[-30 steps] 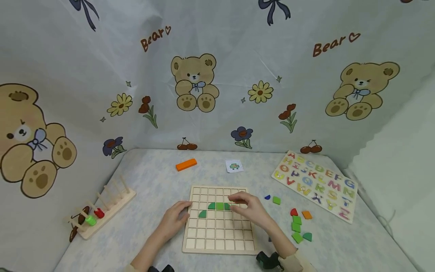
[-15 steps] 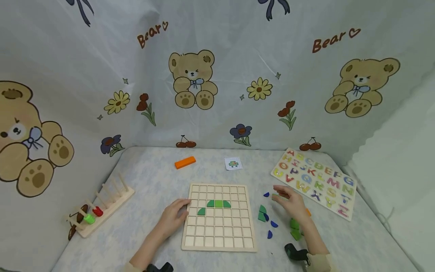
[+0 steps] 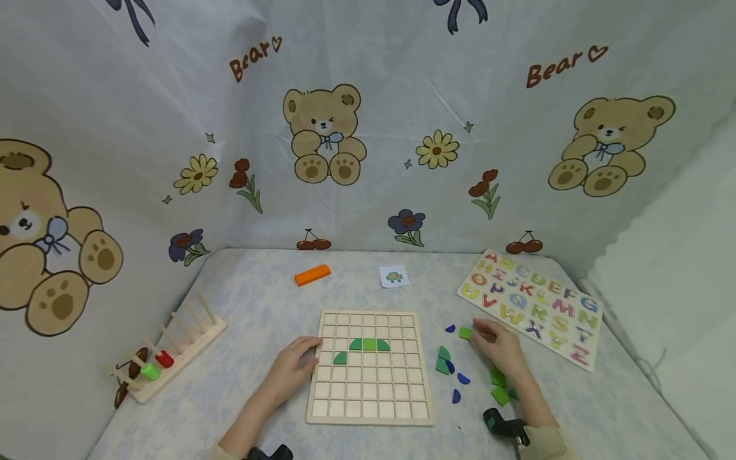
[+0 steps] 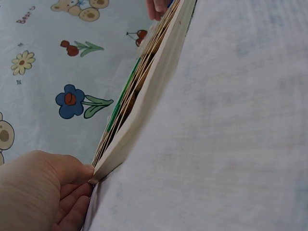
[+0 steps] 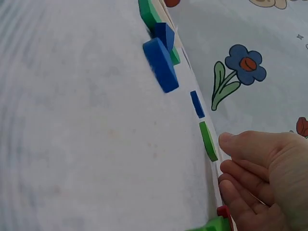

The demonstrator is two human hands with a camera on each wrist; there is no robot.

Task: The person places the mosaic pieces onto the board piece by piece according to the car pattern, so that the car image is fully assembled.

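Observation:
A wooden grid board (image 3: 368, 390) lies in front of me with a row of green pieces (image 3: 370, 345) and one more green piece (image 3: 340, 358) set in its cells. My left hand (image 3: 305, 359) rests against the board's left edge (image 4: 159, 82), fingers loosely bent. Right of the board, my right hand (image 3: 482, 333) lies on the table among loose pieces. Its fingertips touch a small green square (image 3: 466, 333), and in the right wrist view the thumb meets that square (image 5: 208, 140) with the fingers relaxed.
Blue pieces (image 3: 463, 379) and green pieces (image 3: 499, 396) lie scattered right of the board. An alphabet puzzle (image 3: 531, 306) sits at the far right, with an orange block (image 3: 313, 275) and a small card (image 3: 394, 277) behind. A wooden peg rack (image 3: 172, 348) stands at the left.
My right hand left the board and moved right to the loose pieces, ending with its fingertips at the green square. The left hand stayed at the board's edge.

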